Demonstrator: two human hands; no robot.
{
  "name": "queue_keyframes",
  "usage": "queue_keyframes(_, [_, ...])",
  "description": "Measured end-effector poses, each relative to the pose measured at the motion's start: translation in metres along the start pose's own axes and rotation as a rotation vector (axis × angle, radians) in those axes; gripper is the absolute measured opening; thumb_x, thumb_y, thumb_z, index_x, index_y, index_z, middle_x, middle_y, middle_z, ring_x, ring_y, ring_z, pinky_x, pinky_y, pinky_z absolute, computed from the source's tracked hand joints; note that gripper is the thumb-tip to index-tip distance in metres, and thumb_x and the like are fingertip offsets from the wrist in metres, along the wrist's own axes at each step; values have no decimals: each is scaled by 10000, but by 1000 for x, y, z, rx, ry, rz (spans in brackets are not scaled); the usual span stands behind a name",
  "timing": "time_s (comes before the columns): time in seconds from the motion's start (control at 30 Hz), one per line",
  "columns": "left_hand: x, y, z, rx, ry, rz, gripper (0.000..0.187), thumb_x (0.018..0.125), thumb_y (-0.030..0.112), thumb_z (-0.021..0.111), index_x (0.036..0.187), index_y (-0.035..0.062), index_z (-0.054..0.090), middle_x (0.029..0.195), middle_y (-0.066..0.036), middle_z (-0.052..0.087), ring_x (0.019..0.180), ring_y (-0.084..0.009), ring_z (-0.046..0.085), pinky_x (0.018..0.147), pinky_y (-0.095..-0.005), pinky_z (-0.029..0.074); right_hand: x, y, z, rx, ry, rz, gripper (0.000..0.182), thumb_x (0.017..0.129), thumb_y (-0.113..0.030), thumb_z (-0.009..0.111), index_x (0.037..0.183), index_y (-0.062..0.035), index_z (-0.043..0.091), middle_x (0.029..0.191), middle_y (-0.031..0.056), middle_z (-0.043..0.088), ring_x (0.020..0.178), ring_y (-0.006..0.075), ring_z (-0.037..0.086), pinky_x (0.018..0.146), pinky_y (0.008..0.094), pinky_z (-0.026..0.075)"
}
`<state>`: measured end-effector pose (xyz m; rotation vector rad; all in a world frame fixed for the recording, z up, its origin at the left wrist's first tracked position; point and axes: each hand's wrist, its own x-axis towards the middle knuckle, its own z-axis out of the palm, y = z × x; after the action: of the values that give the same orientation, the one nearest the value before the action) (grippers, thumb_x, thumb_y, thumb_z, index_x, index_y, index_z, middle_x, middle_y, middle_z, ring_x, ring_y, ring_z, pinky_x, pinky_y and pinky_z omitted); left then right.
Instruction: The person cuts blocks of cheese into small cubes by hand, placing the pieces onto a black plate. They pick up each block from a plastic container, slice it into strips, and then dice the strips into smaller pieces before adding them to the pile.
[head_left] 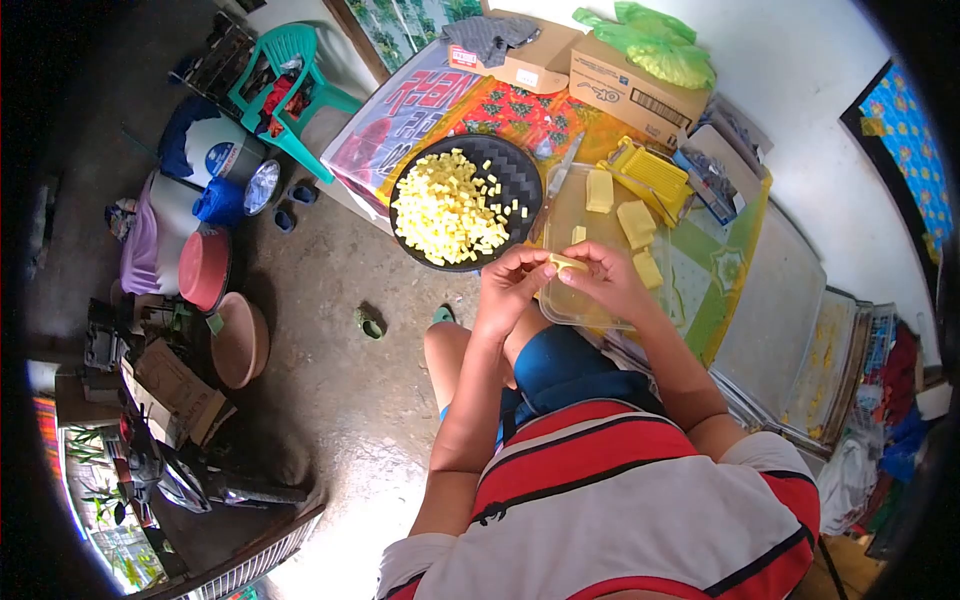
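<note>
Fingers of both hands hide most of the yellow piece.

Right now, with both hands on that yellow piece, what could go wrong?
The yellow piece, pinched between the left hand and right hand, is held over the clear tray edge; bits could drop to the floor. The black plate of cubes is heaped and may spill. A knife lies close by.
</note>
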<state>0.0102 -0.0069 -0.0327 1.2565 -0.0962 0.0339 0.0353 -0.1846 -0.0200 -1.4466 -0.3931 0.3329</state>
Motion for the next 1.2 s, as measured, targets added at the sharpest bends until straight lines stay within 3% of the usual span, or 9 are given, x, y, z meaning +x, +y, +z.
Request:
queue_keyframes(0.13, [-4, 11, 3, -86, -28, -16, 153, 840, 40, 652, 991, 12, 650, 869, -20, 617, 755, -71, 555, 661, -205, 457, -4, -13, -2, -235, 16, -73, 258, 836, -175, 675, 1030, -13, 627, 888, -12, 640, 749, 31, 518, 652, 192, 415])
queue_keyframes(0.33, [-6, 10, 1, -286, -37, -124, 168, 882, 103, 606, 999, -14, 635, 837, -46, 631, 704, -96, 569, 640, -235, 478, -4, -22, 3, -224, 29, -220, 255, 835, -160, 672, 1037, -11, 626, 905, 15, 654, 791, 55, 560, 692, 210, 438])
queue_keyframes(0.53, [-8, 13, 8, -519, -63, -174, 239, 928, 177, 533, 1025, -21, 623, 838, -74, 642, 664, -128, 588, 613, -261, 502, -2, -33, 9, 199, 14, -117, 295, 891, -127, 601, 1156, -5, 560, 994, 32, 616, 867, 75, 562, 720, 205, 445])
queue_keyframes(0.83, [-6, 9, 8, -644, -8, -220, 215, 906, 166, 566, 1047, 6, 596, 851, -82, 644, 665, -141, 599, 604, -283, 517, -1, -26, 8, 62, 144, -102, 252, 923, -143, 554, 1155, -45, 569, 929, -10, 594, 759, 39, 523, 663, 195, 448])
queue_keyframes(0.93, [-7, 6, 8, -642, 5, -233, 198, 895, 163, 584, 1040, 28, 584, 859, -74, 627, 671, -150, 592, 612, -297, 504, 2, -12, 5, -123, 97, -193, 223, 911, -156, 577, 1100, -38, 589, 855, -22, 592, 683, 27, 503, 589, 189, 417])
queue_keyframes(1.03, [-6, 3, 8, -565, -28, -205, 163, 885, 131, 596, 1017, 38, 579, 847, -60, 619, 666, -137, 589, 615, -284, 503, 0, -16, 8, -196, 90, -148, 193, 895, -168, 607, 1030, -30, 605, 788, -38, 569, 599, 7, 449, 513, 176, 353])
queue_keyframes(1.2, [-6, 6, 13, -439, -23, -174, 115, 866, 54, 605, 975, 40, 573, 818, -44, 618, 658, -103, 592, 610, -242, 510, 1, -18, 9, -129, 54, -79, 190, 880, -184, 631, 996, -34, 612, 707, -76, 514, 524, -26, 342, 448, 165, 250])
